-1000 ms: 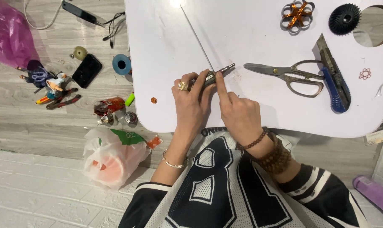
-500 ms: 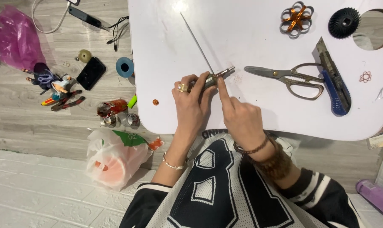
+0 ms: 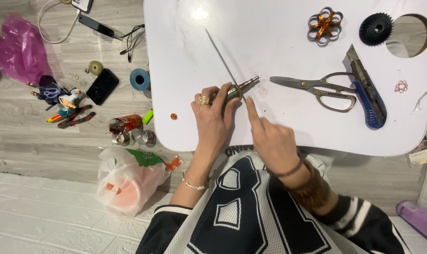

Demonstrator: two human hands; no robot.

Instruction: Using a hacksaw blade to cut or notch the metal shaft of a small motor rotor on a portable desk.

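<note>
Left hand (image 3: 212,113) is closed around a short grey metal cylindrical tool (image 3: 239,88) lying on the white table (image 3: 279,127). Right hand (image 3: 270,138), its forefinger extended, presses a thin silver strip (image 3: 223,60) just beside the left fingertips; it grips nothing. Judged step: fixing strip to tool. Next needs steady pressure.

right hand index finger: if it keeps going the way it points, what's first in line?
The right hand points its index finger up and left, at the thin metal rod where it meets the small metal tool held in the left hand. Fingertip looks about touching; depth unclear.
</note>
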